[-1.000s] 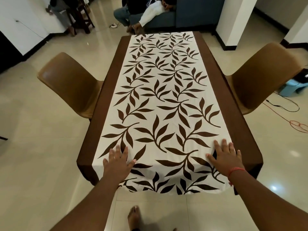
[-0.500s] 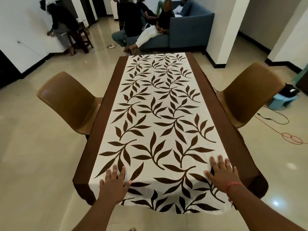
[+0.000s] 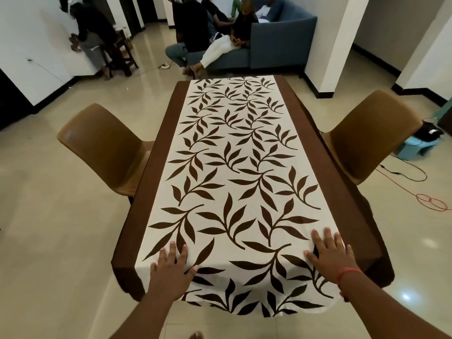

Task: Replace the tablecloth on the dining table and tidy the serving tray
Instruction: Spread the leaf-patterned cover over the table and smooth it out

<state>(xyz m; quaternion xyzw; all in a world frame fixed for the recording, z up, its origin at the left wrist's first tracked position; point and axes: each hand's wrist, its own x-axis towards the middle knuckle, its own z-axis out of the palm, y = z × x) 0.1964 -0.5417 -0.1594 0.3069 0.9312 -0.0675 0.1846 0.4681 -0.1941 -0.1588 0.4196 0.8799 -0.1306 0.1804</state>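
While both palms lie flat at the near end, the cloth [image 3: 234, 182] covers the table [image 3: 315, 152] end to end: white centre w/ dark leaf print, brown bands down both long sides. Near edge drapes over the table end, hem hanging just above the floor [image 3: 49, 228].

Left hand [image 3: 171, 270]: fingers straight, spread, pressing the white panel near its left edge, just inside the brown band. Grips nothing.

Right hand [image 3: 330, 255]: same, fingers straight and apart, flat on the panel near its right edge. Grips nothing. Red thread band [image 3: 347, 272] on that wrist.

Cloth looks smooth along the length; slight fold lines btw the hands at the table edge, possibly a wrinkle by the right thumb, hard to tell at this res.

Left chair [image 3: 102, 148] and right chair [image 3: 371, 135], both brown, tucked against the long sides, touching or nearly touching the cloth overhang.

Bkgd: blue sofa [image 3: 281, 40] past the far end w/ several people seated, another person bent over by the left wall next to a dark stool [image 3: 122, 55]. Light-blue step stool [image 3: 415, 146] at far right, black and red cables [image 3: 430, 201] on the floor near it. Bare toes [image 3: 195, 335] at bottom edge.
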